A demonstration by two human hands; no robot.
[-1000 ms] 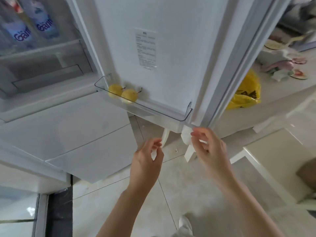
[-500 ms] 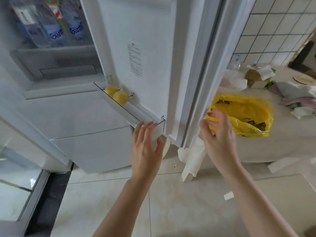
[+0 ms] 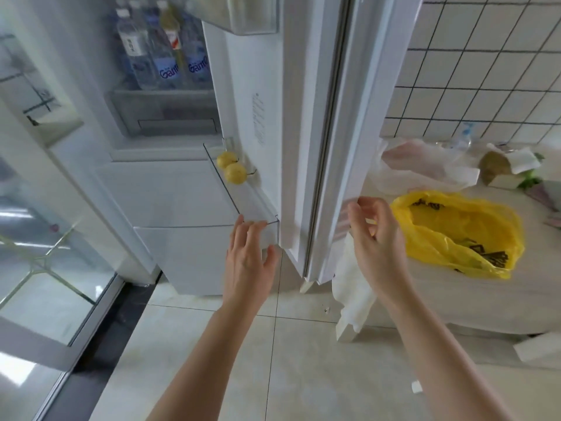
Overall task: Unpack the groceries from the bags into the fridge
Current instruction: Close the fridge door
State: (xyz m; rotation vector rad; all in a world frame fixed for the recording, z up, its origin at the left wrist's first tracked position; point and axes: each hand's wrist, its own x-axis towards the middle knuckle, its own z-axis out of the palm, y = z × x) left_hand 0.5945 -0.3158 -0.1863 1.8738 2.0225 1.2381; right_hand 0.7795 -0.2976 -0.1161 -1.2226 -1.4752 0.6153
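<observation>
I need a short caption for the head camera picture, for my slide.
Both hands empty at the open fridge door: left hand touches the door shelf holding two yellow fruits.

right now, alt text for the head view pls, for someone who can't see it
A person's left hand touches the clear bin low on the open fridge door, where two yellow fruits sit, while the right hand, fingers loosely curled and holding nothing, hangs beside a yellow bag on the counter. Water bottles stand inside the fridge.
</observation>
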